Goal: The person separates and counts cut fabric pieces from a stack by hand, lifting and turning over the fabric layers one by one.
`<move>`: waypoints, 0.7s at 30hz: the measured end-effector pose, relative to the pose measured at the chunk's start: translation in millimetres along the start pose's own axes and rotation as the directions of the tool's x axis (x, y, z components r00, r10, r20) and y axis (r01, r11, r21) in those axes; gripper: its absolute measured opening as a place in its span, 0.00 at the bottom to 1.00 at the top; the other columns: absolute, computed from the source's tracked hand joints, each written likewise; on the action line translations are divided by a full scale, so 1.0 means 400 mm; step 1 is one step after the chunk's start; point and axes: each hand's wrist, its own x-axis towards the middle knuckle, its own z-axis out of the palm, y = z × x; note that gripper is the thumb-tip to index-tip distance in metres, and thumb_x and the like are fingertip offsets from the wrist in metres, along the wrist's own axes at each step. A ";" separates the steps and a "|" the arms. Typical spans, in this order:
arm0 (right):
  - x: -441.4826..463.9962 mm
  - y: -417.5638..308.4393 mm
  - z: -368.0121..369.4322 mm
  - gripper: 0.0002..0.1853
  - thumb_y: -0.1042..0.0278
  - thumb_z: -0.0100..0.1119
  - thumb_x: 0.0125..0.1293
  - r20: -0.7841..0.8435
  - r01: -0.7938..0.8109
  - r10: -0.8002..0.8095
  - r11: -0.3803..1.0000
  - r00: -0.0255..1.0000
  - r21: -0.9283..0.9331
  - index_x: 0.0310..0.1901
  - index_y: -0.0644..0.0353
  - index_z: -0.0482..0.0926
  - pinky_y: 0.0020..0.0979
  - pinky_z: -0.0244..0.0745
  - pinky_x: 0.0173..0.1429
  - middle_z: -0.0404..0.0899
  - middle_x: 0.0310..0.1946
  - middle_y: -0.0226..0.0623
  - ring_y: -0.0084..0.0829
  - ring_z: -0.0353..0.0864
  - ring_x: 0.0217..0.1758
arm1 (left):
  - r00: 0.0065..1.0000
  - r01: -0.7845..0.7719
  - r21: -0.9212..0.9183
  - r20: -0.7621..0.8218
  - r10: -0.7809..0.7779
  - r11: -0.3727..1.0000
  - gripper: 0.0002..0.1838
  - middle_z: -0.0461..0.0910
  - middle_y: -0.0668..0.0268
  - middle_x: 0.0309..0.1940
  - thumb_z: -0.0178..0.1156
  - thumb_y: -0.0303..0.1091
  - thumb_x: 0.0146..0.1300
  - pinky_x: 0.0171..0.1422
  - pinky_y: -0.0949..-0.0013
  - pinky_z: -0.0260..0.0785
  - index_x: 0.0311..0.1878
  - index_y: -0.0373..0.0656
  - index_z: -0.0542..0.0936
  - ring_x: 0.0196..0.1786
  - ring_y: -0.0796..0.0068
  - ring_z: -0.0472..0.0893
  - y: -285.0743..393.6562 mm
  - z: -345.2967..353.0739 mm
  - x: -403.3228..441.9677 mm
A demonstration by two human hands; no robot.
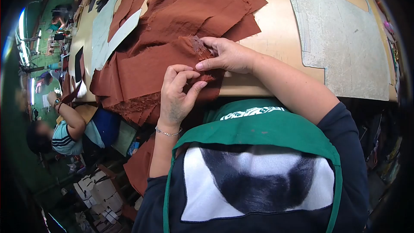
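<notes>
A heap of rust-brown fabric pieces (185, 13) with frayed edges lies on the table in front of me. My right hand (230, 56) is closed on the frayed edge of a top piece, thumb in front and fingers behind. My left hand (177, 90), with a chain bracelet at the wrist, is closed beside it, with thumb and fingertips pinching the same ragged edge. The two hands are close together, a short gap apart. Some of the fabric hangs over the table's near edge.
Large grey pattern sheets (345, 39) lie on the tan table (276, 26) at the right. A pale pattern piece (123, 36) rests among the fabric at the left. A co-worker (73, 129) sits at the left, near stacked pale bundles (99, 194).
</notes>
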 end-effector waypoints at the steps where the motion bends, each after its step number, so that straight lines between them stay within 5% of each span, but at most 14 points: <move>1: -0.004 -0.010 0.002 0.24 0.73 0.63 0.56 0.009 -0.045 0.045 0.999 0.999 0.018 0.54 0.65 0.66 0.22 0.69 0.50 0.74 0.43 0.29 0.18 0.70 0.45 | 1.000 -0.011 -0.008 -0.002 0.011 1.000 0.10 0.72 0.62 0.34 0.66 0.27 0.47 0.39 0.71 0.69 0.33 0.38 0.77 0.37 0.68 0.74 -0.005 0.001 -0.001; 9: -0.007 -0.015 0.002 0.25 0.71 0.64 0.56 0.010 -0.053 0.053 0.998 0.999 0.025 0.54 0.65 0.66 0.22 0.69 0.48 0.74 0.41 0.29 0.17 0.70 0.44 | 1.000 0.029 -0.148 0.008 -0.028 0.989 0.05 0.74 0.62 0.33 0.63 0.24 0.50 0.38 0.71 0.69 0.32 0.37 0.79 0.35 0.68 0.75 -0.032 0.002 -0.005; 19: -0.022 -0.046 0.001 0.28 0.65 0.66 0.55 0.029 -0.134 0.134 0.991 0.991 -0.021 0.55 0.64 0.66 0.22 0.68 0.48 0.74 0.42 0.28 0.17 0.69 0.44 | 0.999 0.032 -0.095 0.020 -0.031 0.995 0.02 0.74 0.60 0.33 0.57 0.23 0.57 0.38 0.70 0.69 0.32 0.36 0.75 0.35 0.68 0.75 -0.017 -0.006 0.002; 21: -0.019 -0.034 0.004 0.33 0.63 0.67 0.53 0.039 -0.017 0.016 1.000 0.999 0.011 0.57 0.65 0.63 0.24 0.66 0.53 0.73 0.46 0.32 0.21 0.69 0.49 | 1.000 -0.004 -0.106 -0.003 0.004 0.994 0.02 0.74 0.60 0.33 0.53 0.23 0.60 0.39 0.70 0.69 0.34 0.35 0.72 0.36 0.69 0.75 -0.035 -0.005 -0.001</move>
